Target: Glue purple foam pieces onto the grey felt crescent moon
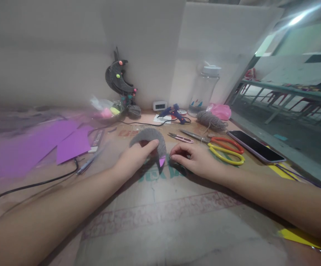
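A crescent shape wrapped in grey yarn (148, 133), its lower tip bare and purple, is held in my left hand (138, 155) between thumb and fingers. Just right of that tip, my right hand (189, 157) is closed in a pinch; what sits between its fingertips, if anything, is too small to make out. Scissors with orange and yellow handles (226, 149) lie beyond my right hand. Small thread snips (181, 138) rest to their left. A ball of grey yarn (211, 120) lies behind the scissors, with a loose strand trailing forward.
A finished dark crescent with coloured beads (118, 77) stands against the wall. Along the back are a small digital clock (160, 106), a blue glue gun (174, 112) and a clear bottle (204, 88). Purple sheets (74, 144) and a black cable (35, 184) lie left, a phone (256, 146) right.
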Demonstrator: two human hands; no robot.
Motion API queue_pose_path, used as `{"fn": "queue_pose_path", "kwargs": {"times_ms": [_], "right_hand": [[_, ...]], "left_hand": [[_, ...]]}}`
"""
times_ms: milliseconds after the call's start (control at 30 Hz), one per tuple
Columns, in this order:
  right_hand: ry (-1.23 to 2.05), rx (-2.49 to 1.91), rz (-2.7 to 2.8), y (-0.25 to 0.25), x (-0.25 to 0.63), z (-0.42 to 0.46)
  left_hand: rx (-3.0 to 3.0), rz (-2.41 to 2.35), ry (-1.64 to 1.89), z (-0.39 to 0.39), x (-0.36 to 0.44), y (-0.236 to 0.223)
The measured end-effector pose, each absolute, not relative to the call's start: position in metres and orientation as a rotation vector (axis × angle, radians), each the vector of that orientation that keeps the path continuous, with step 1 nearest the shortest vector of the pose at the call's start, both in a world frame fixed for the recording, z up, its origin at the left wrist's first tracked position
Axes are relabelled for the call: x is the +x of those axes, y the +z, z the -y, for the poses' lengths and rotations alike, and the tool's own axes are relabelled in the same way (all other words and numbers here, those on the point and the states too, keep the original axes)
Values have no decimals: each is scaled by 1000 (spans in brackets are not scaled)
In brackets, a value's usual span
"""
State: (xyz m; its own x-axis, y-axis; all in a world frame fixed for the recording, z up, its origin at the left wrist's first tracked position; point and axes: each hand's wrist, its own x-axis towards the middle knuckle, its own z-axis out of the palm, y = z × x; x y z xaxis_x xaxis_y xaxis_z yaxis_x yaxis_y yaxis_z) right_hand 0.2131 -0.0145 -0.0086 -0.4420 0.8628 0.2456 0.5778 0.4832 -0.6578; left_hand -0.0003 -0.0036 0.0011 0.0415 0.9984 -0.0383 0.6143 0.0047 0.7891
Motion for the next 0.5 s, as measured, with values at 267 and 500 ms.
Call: {"fn": "queue_pose_path", "kwargs": {"times_ms": [267,500], "right_hand": [[661,-1215,2119,-8,212,11],[629,-1221,2123,-6,212,12]], "left_hand": [[1696,-1632,710,3,-1,-2],[1682,-1514,773,3,0,-5]]}}
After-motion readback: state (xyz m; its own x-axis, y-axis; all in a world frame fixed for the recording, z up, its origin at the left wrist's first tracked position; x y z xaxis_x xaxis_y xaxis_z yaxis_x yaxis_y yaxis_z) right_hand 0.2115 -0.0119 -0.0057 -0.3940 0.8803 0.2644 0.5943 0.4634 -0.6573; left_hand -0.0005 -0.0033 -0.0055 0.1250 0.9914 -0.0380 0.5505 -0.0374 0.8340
